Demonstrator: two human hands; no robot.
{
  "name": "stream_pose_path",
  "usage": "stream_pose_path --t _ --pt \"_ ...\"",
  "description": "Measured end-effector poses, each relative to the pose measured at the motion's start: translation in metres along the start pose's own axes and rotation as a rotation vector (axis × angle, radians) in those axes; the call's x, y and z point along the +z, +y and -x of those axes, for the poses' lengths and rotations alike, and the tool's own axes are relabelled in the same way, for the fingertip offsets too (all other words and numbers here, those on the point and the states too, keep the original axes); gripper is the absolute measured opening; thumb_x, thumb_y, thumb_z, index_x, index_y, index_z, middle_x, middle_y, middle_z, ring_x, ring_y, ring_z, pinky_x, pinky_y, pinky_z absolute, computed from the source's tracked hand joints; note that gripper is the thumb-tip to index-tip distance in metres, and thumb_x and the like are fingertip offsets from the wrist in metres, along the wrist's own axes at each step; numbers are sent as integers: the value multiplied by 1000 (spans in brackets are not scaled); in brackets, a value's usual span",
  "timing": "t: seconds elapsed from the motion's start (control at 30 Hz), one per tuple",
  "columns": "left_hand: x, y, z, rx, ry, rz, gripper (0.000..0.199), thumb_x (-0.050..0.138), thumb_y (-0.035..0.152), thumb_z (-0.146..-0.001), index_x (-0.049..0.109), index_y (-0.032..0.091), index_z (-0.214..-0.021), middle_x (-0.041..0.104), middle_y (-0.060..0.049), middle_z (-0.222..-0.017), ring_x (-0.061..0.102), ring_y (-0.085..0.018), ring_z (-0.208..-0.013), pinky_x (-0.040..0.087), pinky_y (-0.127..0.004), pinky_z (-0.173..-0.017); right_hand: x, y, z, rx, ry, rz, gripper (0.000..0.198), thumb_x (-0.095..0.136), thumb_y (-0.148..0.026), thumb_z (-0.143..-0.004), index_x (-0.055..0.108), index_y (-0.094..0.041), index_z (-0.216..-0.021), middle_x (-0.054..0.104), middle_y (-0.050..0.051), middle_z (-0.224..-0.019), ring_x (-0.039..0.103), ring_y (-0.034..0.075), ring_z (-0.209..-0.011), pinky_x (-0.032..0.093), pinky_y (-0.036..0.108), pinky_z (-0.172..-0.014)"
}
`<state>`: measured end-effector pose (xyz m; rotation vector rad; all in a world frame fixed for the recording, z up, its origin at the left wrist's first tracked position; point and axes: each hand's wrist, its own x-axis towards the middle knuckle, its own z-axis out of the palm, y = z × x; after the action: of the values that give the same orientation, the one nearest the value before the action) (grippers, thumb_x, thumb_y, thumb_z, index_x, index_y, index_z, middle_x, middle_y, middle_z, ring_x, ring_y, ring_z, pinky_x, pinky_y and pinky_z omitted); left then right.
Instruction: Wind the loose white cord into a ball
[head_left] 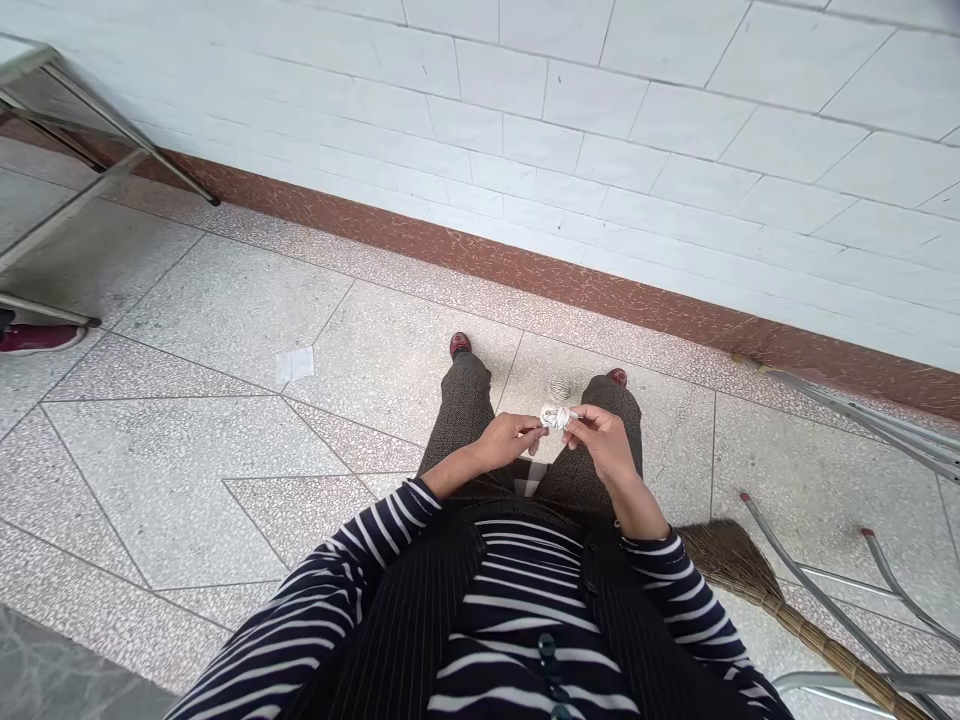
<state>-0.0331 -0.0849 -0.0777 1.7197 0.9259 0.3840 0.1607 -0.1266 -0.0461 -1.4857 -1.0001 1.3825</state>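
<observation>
A small knotted bundle of white cord [557, 417] is held up between my hands, above my lap. My left hand [508, 441] is closed, its thumb and fingertips pinching the bundle's left end. At the other end, the thumb and fingers of my right hand [604, 441] grip the cord and partly cover it. Just beyond the bundle, a roundish pale ball of what looks like string [559, 388] lies on the floor between my feet.
A straw broom [731, 560] and metal tube legs [802, 575] lie to my right. Farther right, folded metal tubing [862, 405] is by the tiled wall [592, 110]. On the left are a metal-framed stool [124, 120], a person's red shoe [41, 338] and white paper [295, 366].
</observation>
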Motion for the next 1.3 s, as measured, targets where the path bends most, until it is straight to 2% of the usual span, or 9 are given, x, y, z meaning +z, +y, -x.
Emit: stream_pose_path --t 0.13,0.23,0.33,0.43,0.57,0.7,0.87,1.13,1.3 --pt "7 2 11 -127 -77 250 36 54 42 -97 67 13 -80 66 1 -60 49 -8 -53 37 -19 -59 10 13 9 -99 97 121 20 70 -40 -76 67 -20 -79 65 2 -77 57 14 -56 48 30 -55" --pt "16 4 19 -117 -124 243 40 51 43 -98 65 14 -75 66 0 -61 54 -9 -58 41 -19 -65 12 19 8 -154 193 202 20 64 -40 -81 66 -20 -81 65 5 -89 57 15 -63 49 32 -62" --pt "19 6 19 -35 -110 -43 39 48 35 -100 62 16 -69 66 0 -64 56 -11 -61 44 -21 -68 7 22 -5 -185 276 285 17 63 -38 -80 63 -21 -79 63 8 -93 57 20 -78 49 35 -75" --pt "6 10 9 131 -4 -451 30 50 28 -100 68 18 -79 67 -1 -68 62 -14 -70 48 -29 -89 4 27 -15 -187 246 327 11 65 -32 -76 63 -21 -73 63 8 -91 56 23 -87 47 38 -86" --pt "-25 8 -9 293 39 -721 28 46 23 -102 71 19 -91 68 -2 -68 64 -16 -72 38 -41 -111 8 35 -6 -145 88 261 9 67 -30 -72 65 -21 -70 63 5 -82 56 19 -76 49 33 -74" --pt "-31 0 -22 249 -14 -455 28 47 25 -101 71 18 -88 70 0 -72 65 -13 -73 44 -33 -101 10 34 6 -43 -37 81 22 71 -42 -74 69 -20 -76 62 1 -66 53 14 -54 45 29 -52" --pt "-8 -4 -23 72 -42 93 30 47 25 -98 70 13 -82 71 -1 -73 65 -13 -73 46 -21 -76 8 22 1 18 5 -117 33 75 -49 -72 71 -19 -84 66 2 -65 60 15 -58 49 29 -53" --pt "-2 -2 -9 -98 -26 270 21 60 32 -92 68 13 -92 70 0 -66 57 -10 -60 39 -19 -62 27 31 -11 6 144 -163 34 78 -49 -71 68 -19 -83 66 1 -66 60 15 -56 55 32 -59" --pt "-3 -3 -6 -83 -43 409 41 64 53 -90 69 12 -93 69 -1 -65 61 -13 -65 43 -22 -69 26 31 -5 -21 144 -147 40 81 -43 -69 59 -22 -95 67 -1 -83 64 14 -63 57 30 -60"
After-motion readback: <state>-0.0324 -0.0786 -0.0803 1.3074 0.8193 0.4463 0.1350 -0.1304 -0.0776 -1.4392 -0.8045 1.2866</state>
